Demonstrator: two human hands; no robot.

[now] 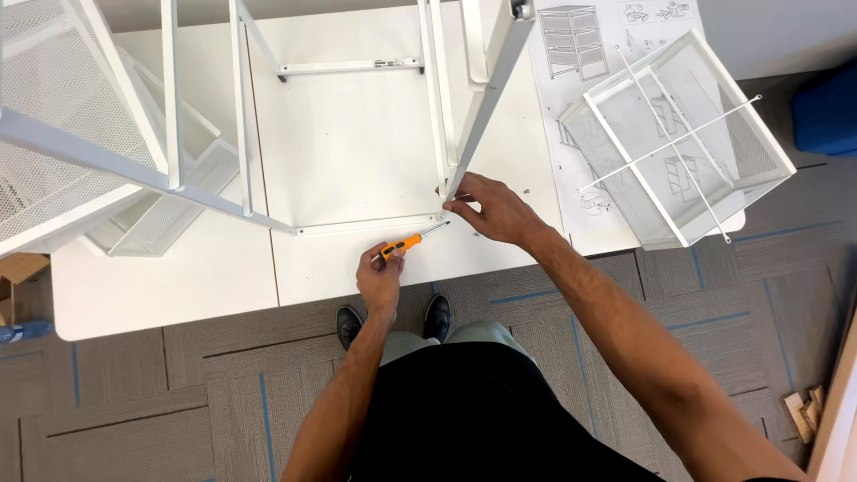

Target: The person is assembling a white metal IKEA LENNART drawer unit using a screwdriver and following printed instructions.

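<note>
My left hand [380, 278] grips an orange-handled screwdriver [409, 242], its tip pointing up-right at the lower corner of a white metal frame [366, 225]. My right hand [489, 211] pinches that corner where an upright post [482, 98] meets the bottom bar. The frame lies on a white table [178, 286].
A white mesh basket [683, 143] with crossed wire rods rests on an instruction sheet [571, 107] at the right. More mesh baskets [62, 134] sit at the left. Small screws [527, 190] lie beside my right hand. A blue object [826, 107] stands on the carpet at far right.
</note>
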